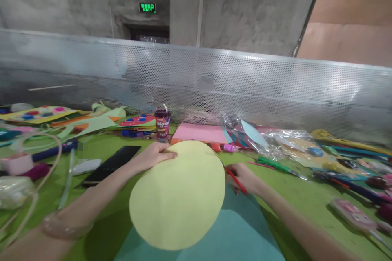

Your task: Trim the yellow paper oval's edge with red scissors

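Observation:
My left hand (156, 155) pinches the upper left edge of a large pale yellow paper disc (177, 200), thumb on top. The disc overlaps a blue-green sheet (241, 224) beneath it. At the disc's right edge, my right hand (241, 176) is closed around a slim red tool (236, 180) that slants toward me. Its far end reaches close to the paper's rim, and I cannot make out whether it is a pen or a scissors handle. Parts of the right fingers are hidden behind the disc and the tool.
A black phone (113, 165) lies by my left forearm. Behind the disc stand a drink cup with a straw (162, 124) and pink paper (199, 132). A green-handled knife (280, 166) lies to the right. Craft materials crowd both sides; a perforated metal panel (196, 77) bounds the back.

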A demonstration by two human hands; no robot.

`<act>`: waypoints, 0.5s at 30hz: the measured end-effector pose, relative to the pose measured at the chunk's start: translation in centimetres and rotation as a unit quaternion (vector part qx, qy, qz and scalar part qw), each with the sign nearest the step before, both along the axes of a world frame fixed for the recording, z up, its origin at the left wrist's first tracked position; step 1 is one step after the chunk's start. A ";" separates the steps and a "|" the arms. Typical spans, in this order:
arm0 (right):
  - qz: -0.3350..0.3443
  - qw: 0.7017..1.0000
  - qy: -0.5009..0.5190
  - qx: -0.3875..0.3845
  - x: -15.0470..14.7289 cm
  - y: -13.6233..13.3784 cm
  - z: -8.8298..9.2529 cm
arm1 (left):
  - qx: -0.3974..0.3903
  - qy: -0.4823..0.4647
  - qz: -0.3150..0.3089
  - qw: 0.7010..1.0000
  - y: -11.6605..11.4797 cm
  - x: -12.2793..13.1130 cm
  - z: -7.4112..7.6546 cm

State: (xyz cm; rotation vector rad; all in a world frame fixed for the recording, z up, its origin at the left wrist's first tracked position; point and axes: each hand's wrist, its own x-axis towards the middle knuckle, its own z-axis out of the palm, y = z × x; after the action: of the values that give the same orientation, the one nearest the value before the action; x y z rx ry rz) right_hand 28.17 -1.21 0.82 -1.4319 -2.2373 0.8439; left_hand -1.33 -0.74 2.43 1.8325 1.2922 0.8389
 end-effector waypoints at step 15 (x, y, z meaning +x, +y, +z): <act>0.020 1.000 -0.002 0.000 0.2 0.1 -0.3 | 0.025 0.004 -0.025 0.999 -0.2 0.1 -0.1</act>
State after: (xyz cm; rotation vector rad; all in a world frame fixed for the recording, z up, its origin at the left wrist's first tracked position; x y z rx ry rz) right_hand 28.38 -1.14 0.54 -1.3942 -2.2753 0.8539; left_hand -1.26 -0.91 2.33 1.9019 1.2360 0.8451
